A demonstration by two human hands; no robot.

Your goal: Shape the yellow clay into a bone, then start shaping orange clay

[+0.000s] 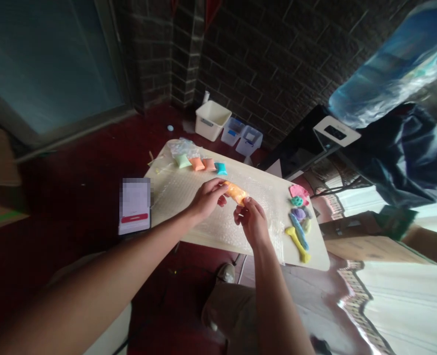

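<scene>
Between my two hands is a small orange packet (236, 193) in shiny clear wrapping, held above a table (316, 254) with bubble wrap (211, 222) spread over its middle. My left hand (208, 197) pinches the packet's left end with thumb and fingers. At its right end, my right hand (252, 217) grips it the same way. Along the far edge lie a pale green packet (182, 160), an orange packet (197, 164), a peach packet (208, 164) and a teal packet (221, 168).
On the table's right lie a yellow bone-shaped piece (298, 244), a blue strip (299, 230), a purple lump (298, 213) and a pink piece (299, 191). Plastic bins (211, 121) stand beyond the table. A lit screen (134, 207) is at its left, an open cardboard box (374, 241) at right.
</scene>
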